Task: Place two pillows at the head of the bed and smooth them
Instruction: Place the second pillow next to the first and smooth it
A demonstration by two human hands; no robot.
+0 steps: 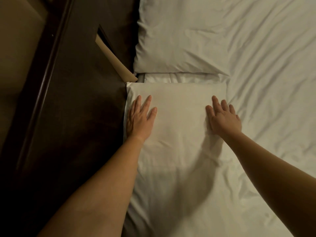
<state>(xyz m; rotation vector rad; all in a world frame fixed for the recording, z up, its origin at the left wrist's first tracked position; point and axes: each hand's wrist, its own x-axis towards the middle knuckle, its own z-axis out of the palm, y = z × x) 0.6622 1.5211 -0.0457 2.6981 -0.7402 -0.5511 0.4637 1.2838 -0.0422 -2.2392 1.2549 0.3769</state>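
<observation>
Two white pillows lie along the dark headboard side of the bed. The near pillow [177, 106] lies flat under both my hands. My left hand [139, 119] rests palm down with fingers spread on its left edge, by the headboard. On the pillow's right part my right hand [223, 118] presses flat, fingers apart. The far pillow [179, 36] is plump and creased, lying beyond a narrow gap that shows the sheet [179, 77]. Neither hand holds anything.
The dark wooden headboard [82, 93] runs along the left, with a beige wall [15, 48] beyond it. A tan strip [114, 59] shows in a slot of the headboard. The wrinkled white sheet [273, 82] covers the bed to the right.
</observation>
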